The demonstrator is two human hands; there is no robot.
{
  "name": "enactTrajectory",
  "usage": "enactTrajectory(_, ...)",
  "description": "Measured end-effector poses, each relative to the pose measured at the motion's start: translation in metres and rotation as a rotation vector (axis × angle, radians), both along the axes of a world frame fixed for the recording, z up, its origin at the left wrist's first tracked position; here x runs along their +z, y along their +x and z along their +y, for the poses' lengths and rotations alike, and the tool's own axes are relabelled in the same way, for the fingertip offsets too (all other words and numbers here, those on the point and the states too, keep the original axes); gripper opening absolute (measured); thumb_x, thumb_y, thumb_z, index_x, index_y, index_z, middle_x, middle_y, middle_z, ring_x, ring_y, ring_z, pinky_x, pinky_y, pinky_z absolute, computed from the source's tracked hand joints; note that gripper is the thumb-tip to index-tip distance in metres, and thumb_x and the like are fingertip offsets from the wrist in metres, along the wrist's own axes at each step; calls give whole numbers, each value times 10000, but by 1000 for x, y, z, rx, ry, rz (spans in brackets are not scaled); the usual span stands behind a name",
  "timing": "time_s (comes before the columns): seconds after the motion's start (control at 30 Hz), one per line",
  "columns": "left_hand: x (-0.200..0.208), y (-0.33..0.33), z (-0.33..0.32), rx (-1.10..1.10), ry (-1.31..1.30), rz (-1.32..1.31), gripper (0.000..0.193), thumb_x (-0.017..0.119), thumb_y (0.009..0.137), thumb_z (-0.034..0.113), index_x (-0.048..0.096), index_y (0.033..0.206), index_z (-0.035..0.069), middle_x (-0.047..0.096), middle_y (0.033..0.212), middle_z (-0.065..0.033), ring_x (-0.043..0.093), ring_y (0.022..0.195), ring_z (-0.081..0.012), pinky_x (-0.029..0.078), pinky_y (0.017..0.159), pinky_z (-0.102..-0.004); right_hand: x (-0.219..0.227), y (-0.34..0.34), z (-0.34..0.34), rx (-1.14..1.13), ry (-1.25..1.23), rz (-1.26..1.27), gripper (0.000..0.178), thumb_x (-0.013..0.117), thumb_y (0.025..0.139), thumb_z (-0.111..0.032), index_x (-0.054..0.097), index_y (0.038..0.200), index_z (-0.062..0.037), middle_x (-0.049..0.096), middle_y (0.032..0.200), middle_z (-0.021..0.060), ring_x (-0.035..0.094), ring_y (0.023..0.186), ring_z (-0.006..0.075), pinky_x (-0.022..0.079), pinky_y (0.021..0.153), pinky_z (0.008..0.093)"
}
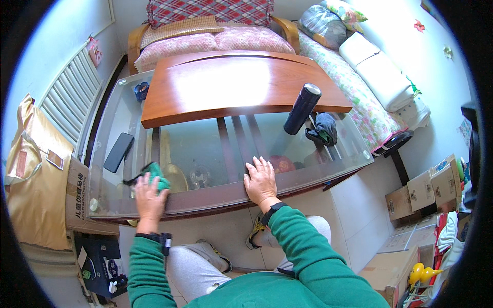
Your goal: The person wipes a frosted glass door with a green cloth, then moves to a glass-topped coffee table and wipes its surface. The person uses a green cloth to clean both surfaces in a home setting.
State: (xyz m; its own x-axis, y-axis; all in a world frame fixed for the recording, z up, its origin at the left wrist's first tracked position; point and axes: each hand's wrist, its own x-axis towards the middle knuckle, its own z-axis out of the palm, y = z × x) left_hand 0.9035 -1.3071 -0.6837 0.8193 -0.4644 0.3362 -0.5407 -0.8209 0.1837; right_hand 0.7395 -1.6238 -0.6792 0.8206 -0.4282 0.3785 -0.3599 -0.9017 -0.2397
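Observation:
My left hand (150,197) presses a crumpled green cloth (162,180) with a dark trailing end against the glass tabletop (197,143), near the front left corner. Its fingers are partly blurred and bent over the cloth. Flat on the glass near the front edge lies my right hand (261,179), fingers stretched and nothing in them. A black phone (118,152) rests beyond the left hand. Farther off, past the right hand, a dark thermos bottle (302,110) stands upright beside a bunched dark grey cloth item (325,128).
A raised brown wooden top (287,77) covers the table's far part, with a blue ashtray-like dish (141,92) at its left. Beyond stand a cushioned sofa (241,40) and a bed (339,77). Cardboard boxes (390,272) are at right, a radiator (72,92) at left.

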Motion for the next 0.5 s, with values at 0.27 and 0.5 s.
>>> enactTrajectory(0.27,-6,54,142,495,203,29,514,540,916,438,509,1317,119,383,1453,-125,339,1327,-374,278,1096,-478,1,0,0,-2,-17,-10,378,576,859,-274,594,1196,-105,492,1356,153,389,1310,322,246,1114,472)
enactTrajectory(0.5,-10,49,145,660,217,-64,494,516,927,436,556,1280,92,461,1392,-166,405,1278,-392,316,1071,-480,0,1,0,-7,-30,4,385,571,861,-274,588,1205,-102,491,1358,154,385,1313,324,241,1116,475)
